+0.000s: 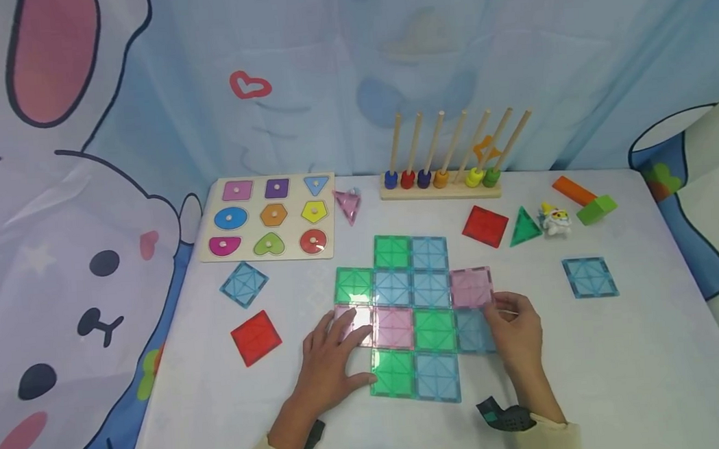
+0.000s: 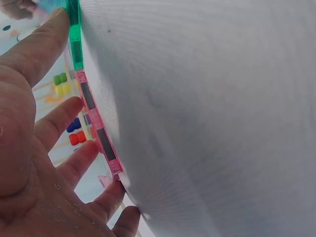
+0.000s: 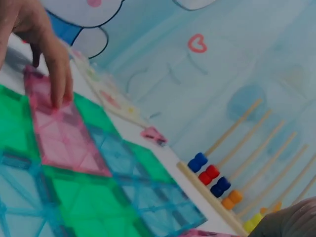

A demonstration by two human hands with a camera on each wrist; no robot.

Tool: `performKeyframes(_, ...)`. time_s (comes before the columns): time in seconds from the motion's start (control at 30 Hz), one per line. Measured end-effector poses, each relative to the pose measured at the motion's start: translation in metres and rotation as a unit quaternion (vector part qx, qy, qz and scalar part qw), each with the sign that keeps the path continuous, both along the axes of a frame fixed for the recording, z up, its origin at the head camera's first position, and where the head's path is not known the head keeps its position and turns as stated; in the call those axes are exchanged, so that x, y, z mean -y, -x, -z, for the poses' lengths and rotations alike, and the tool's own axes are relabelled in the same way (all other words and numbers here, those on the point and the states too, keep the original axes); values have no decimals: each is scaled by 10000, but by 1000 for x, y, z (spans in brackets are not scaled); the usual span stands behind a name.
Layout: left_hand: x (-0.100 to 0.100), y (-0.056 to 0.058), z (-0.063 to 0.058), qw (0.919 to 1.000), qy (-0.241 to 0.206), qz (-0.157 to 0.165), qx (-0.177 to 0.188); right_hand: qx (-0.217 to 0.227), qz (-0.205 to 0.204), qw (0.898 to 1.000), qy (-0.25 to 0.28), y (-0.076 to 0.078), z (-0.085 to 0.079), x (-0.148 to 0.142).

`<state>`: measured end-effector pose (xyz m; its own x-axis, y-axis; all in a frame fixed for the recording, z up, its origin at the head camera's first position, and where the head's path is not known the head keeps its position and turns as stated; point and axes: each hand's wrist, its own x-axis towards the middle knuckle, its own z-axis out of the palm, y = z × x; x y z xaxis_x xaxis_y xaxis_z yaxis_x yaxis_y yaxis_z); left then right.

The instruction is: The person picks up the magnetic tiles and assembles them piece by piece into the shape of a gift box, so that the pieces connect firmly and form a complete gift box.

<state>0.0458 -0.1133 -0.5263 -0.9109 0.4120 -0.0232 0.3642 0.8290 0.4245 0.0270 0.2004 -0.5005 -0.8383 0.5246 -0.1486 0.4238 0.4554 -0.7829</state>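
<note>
Flat translucent magnetic tiles in green, blue and pink lie joined edge to edge in a patch [image 1: 434,330] on the table. My left hand [image 1: 333,360] rests at its left side, fingers spread over a pink tile [image 2: 94,118] and thumb at the edge of a green tile [image 2: 74,29]. At the right side, my right hand [image 1: 517,328] pinches the lower right corner of another pink tile [image 1: 471,287], its fingers curled. That tile sits slightly askew beside a blue tile, above another blue tile [image 1: 474,330]. Only a blurred part of the right hand shows in the right wrist view.
A shape puzzle board [image 1: 268,247] and a wooden peg stacker [image 1: 440,191] with beads stand at the back. Loose tiles lie around: red [image 1: 256,338], blue [image 1: 244,284], red [image 1: 486,226], blue [image 1: 590,278]. A small figurine [image 1: 555,219] and blocks [image 1: 596,210] are back right.
</note>
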Motion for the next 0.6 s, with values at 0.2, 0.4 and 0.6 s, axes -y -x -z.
performKeyframes(0.2, 0, 0, -3, 9999, 27, -49, 127, -364, -434, 9983, 145, 3, -9, 7)
performKeyframes(0.4, 0, 0, -2, 9998, 55, -80, 147, -149, -749, 9963, 399, 5, -10, 23)
performKeyframes(0.6, 0, 0, 0, 10000, 6, -55, 78, -213, -881, 9948, 473, 2, -8, 21)
